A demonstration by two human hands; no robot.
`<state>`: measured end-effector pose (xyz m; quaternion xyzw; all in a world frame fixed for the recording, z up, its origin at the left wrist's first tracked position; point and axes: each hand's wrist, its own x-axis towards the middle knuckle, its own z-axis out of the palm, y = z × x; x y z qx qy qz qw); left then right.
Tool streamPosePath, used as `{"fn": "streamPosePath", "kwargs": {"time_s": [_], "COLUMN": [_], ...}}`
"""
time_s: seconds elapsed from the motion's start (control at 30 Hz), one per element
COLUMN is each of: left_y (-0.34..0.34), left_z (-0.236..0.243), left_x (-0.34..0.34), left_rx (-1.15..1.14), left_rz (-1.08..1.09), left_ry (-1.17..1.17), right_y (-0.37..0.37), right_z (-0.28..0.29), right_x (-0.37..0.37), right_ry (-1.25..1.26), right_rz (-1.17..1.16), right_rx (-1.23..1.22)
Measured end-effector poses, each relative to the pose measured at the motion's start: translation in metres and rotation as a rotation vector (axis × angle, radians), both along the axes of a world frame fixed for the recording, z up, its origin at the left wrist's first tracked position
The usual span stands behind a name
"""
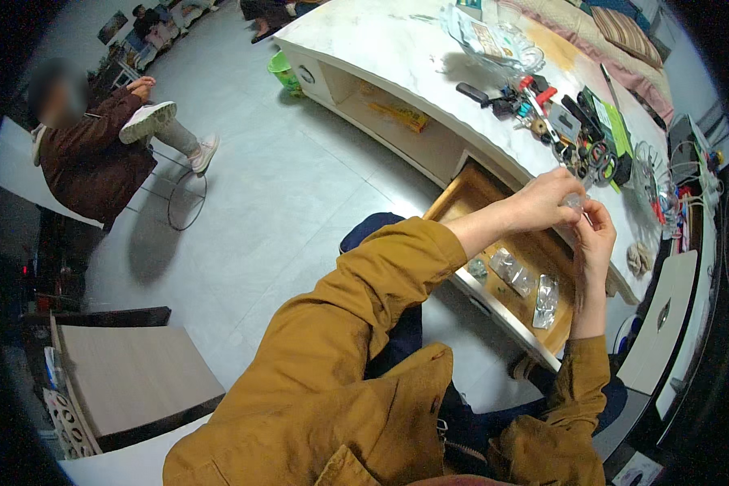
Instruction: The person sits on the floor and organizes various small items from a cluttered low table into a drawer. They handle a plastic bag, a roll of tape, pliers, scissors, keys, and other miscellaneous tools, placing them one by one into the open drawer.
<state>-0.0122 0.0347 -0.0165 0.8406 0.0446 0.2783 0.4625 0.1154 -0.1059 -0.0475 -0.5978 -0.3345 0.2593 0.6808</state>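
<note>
A small clear piece (573,201), seemingly of thin plastic, is held at the fingertips of the left hand (552,201), with the fingertips of the right hand (597,233) seen close at its lower right side (whether it is pinched by them too cannot be told). It is colourless, with pale highlights. Much of its outline is covered by the fingers, so only a small patch is shown between the two hands; its full shape is hidden.

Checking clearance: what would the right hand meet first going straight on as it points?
Probably the dark-handled scissors on the white tabletop, ahead of the right hand; its height is unclear.
</note>
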Motion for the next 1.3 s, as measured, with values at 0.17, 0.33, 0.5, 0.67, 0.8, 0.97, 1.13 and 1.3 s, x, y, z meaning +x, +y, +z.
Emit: {"fn": "streamPosePath", "kwargs": {"time_s": [0.17, 0.33, 0.5, 0.67, 0.8, 0.97, 1.13, 1.3], "left_y": [0.029, 0.092, 0.152, 0.213, 0.262, 0.305, 0.363, 0.45], "left_z": [0.011, 0.022, 0.003, 0.006, -0.008, -0.035, -0.02, -0.002], "left_x": [-0.016, -0.068, -0.142, -0.205, -0.252, -0.292, -0.34, -0.407], "left_rx": [-0.051, -0.518, -0.702, -0.772, -0.826, -0.826, -0.768, -0.618], "left_rz": [0.129, 0.456, 0.644, 0.621, 0.551, 0.657, 0.81, 0.932], "left_ry": [-0.18, -0.253, -0.39, -0.431, -0.431, -0.464, -0.512, -0.592], "right_y": [0.021, 0.011, -0.026, -0.093, -0.107, -0.03, 0.052, 0.107], "right_z": [0.03, 0.065, 0.065, 0.07, 0.046, 0.022, 0.02, 0.011], "right_x": [-0.031, -0.044, -0.023, -0.015, -0.027, -0.083, -0.146, -0.186], "right_ry": [0.359, -0.003, -0.045, -0.053, -0.015, 0.038, -0.017, -0.033], "right_rz": [0.114, 0.093, 0.035, -0.242, -0.35, -0.226, -0.076, -0.067], "right_rx": [0.092, -0.116, -0.21, -0.241, -0.238, -0.24, -0.266, -0.311]}}
